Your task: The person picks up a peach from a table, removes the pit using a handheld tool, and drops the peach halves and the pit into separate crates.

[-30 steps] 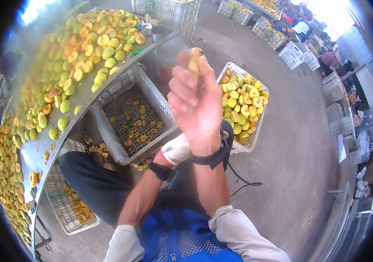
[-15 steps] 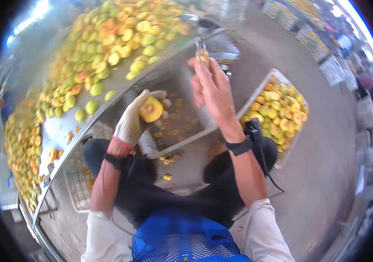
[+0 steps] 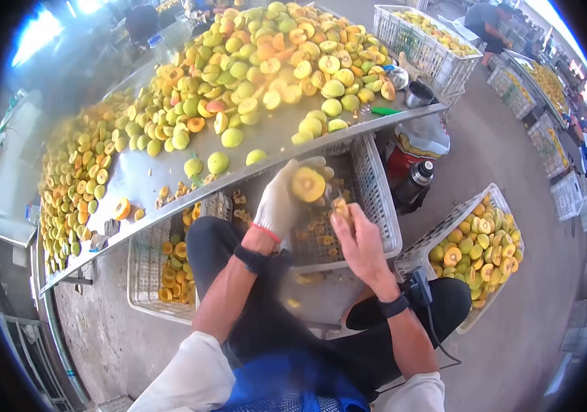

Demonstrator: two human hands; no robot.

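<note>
Looking down through the head camera. Gripping a halved yellow fruit (image 3: 308, 184) with the left hand (image 3: 280, 202), in a white glove, fingers curled round the fruit, cut side facing up, just below the edge of the metal table (image 3: 135, 182). Pinching a small yellowish-brown thing (image 3: 340, 208) in the bare right hand (image 3: 361, 239), closed tight around it, just beside the fruit and a little lower; cannot tell whether tool or bit of fruit. Hovering with both hands over a white crate (image 3: 378, 199) with small fruit bits at the bottom. Piled all across the table: lots of green and yellow fruit, some whole, some cut. Standing just right of the white crate: a dark flask (image 3: 413, 182). Sitting farther right on the floor: a second crate (image 3: 410, 257), full of cut halves. Tucked under the table on the left: a third crate (image 3: 144, 275) with orange pieces.
</note>
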